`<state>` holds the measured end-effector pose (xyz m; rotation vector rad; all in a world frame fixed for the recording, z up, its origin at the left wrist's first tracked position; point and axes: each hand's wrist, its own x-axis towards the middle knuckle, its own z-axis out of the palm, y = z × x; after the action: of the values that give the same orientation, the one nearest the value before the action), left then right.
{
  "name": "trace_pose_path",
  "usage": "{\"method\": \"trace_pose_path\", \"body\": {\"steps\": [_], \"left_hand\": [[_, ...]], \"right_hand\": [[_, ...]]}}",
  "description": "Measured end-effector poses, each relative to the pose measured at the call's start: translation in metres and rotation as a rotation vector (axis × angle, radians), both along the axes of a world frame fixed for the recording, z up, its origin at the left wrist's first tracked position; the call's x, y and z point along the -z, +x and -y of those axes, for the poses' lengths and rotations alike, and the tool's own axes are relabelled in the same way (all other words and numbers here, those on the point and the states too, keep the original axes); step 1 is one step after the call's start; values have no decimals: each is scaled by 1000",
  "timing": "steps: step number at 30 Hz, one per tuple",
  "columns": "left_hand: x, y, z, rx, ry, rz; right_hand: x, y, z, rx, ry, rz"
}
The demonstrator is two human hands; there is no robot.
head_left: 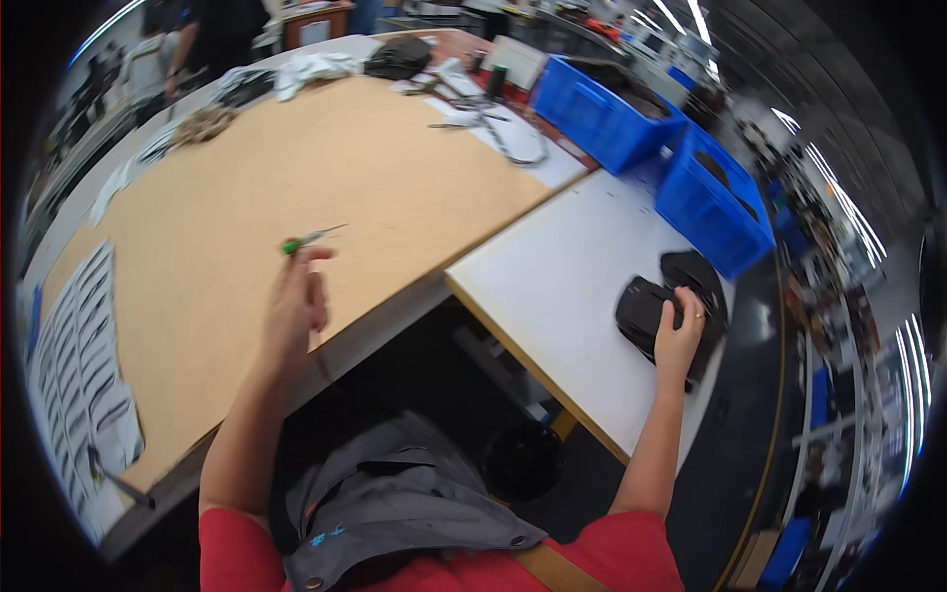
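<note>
Left of the white table (547,286), left hand (296,301) is half-curled, green-handled tool (314,239) right at it, tip outward, probably for safety; blur, can't tell if gripped. On the white table's right side, black pouch (641,308) sits under right hand (681,338), fingers bent, likely steadying it; grasp unclear.

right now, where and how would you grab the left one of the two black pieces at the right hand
Probably by the left black piece's rounded left edge, from the left: that edge lies free over the white tabletop, while the other black piece and right hand crowd its right.
</note>
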<state>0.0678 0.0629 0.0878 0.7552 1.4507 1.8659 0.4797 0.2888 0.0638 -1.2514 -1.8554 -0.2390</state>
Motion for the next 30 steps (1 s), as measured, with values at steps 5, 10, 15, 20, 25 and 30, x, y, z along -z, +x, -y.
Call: {"method": "trace_pose_path", "body": {"steps": [5,10,15,20,25,30], "left_hand": [[-6,20,12,168,-48,-111],[-6,25,46,94,-39,-356],[16,9,76,-69,-128,-689],[14,-23,142,-103,-311,-854],[39,-98,266,-610,-1008,-1170],[67,-129,335,-579,-1194,-1055]], "right_hand": [[-18,-187,77,-775,-160,123],[-11,-294,122,-1152,-80,200],[-10,-349,151,-1323,-46,143],[-5,-384,173,-1446,-100,35],[21,-384,148,-1329,-464,-93],[62,-378,131,-1248,-616,-186]]}}
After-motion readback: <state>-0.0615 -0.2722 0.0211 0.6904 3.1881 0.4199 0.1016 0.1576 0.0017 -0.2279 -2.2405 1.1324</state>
